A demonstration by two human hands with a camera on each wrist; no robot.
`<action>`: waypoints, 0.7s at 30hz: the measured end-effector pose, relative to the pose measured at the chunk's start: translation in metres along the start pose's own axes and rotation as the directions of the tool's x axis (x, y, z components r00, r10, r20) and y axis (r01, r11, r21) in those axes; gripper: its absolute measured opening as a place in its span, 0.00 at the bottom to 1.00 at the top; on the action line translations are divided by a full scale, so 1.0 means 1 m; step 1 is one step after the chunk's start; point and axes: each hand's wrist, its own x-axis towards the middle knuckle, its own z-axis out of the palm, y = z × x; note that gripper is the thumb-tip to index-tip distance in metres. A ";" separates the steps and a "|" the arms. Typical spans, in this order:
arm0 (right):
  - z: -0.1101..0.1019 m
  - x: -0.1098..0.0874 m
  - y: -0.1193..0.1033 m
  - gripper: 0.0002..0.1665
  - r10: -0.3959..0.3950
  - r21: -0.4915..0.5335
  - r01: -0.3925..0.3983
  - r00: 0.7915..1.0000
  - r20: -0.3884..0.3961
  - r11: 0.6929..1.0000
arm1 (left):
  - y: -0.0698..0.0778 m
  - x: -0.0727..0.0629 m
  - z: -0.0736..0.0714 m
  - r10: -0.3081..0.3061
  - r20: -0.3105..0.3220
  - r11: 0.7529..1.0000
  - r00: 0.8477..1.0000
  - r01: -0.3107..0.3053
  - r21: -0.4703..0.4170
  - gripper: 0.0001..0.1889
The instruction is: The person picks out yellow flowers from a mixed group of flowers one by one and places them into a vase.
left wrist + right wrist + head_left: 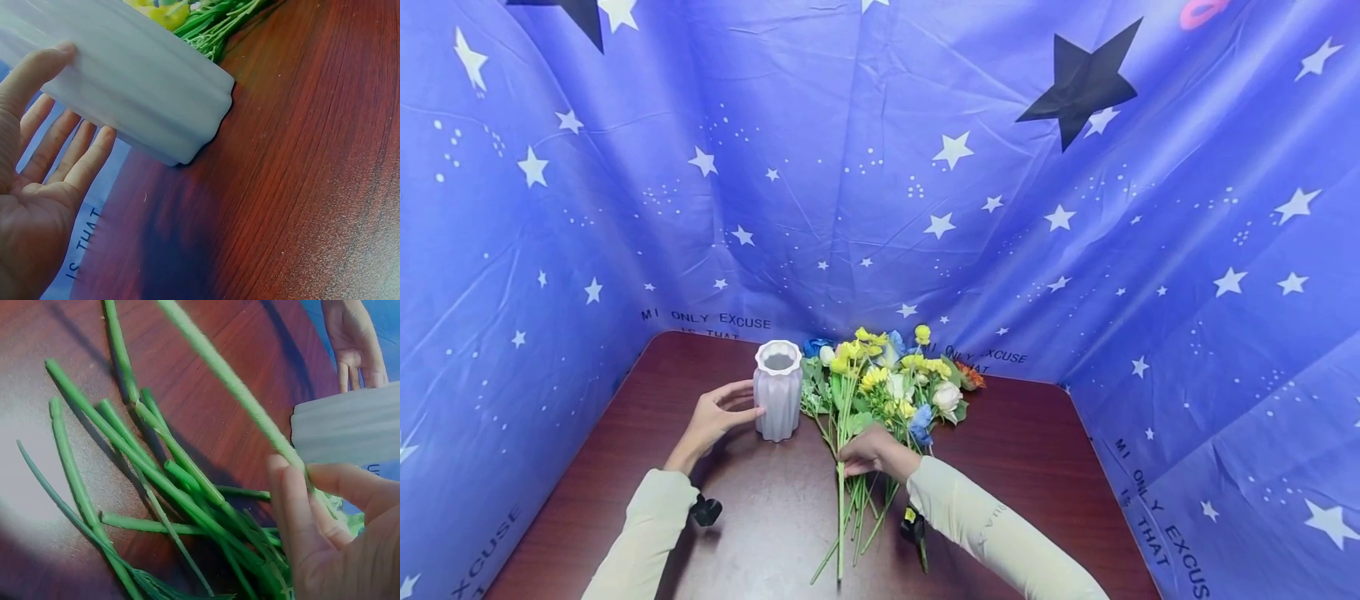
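A pale, fluted vase (777,404) stands upright on the table, its scalloped mouth facing up. My left hand (711,423) rests against its left side; the thumb lies on the near face and fairly straight fingers (90,159) touch the edge. My right hand (880,454) pinches a long green flower stem (231,387) between thumb and fingers. This stem runs up toward yellow flowers (850,354), beside a pile of blooms where its own head is hard to single out. Several other green stems (150,469) lie below that hand.
White, blue and orange flowers, including a white rose (947,396), lie right of the vase on the reddish-brown table (760,508). A starry blue curtain (850,167) surrounds the table's back and sides. A dark object (705,510) sits at the left wrist.
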 end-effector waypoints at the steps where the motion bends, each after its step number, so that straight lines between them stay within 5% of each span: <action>1: -0.001 0.000 0.001 0.08 -0.006 0.020 0.006 1.000 -0.002 1.000 | 0.000 0.000 0.000 -0.004 -0.003 1.000 1.000 0.004 -0.001 0.33; 9: -0.003 -0.005 0.005 0.07 -0.040 0.118 0.039 0.999 0.000 0.992 | -0.001 0.004 -0.002 0.021 0.025 1.000 0.999 -0.021 0.016 0.32; 21: -0.009 -0.020 0.000 0.13 -0.145 0.094 0.143 0.989 0.023 0.985 | 0.001 0.005 -0.001 0.053 0.051 0.999 0.997 -0.053 0.007 0.31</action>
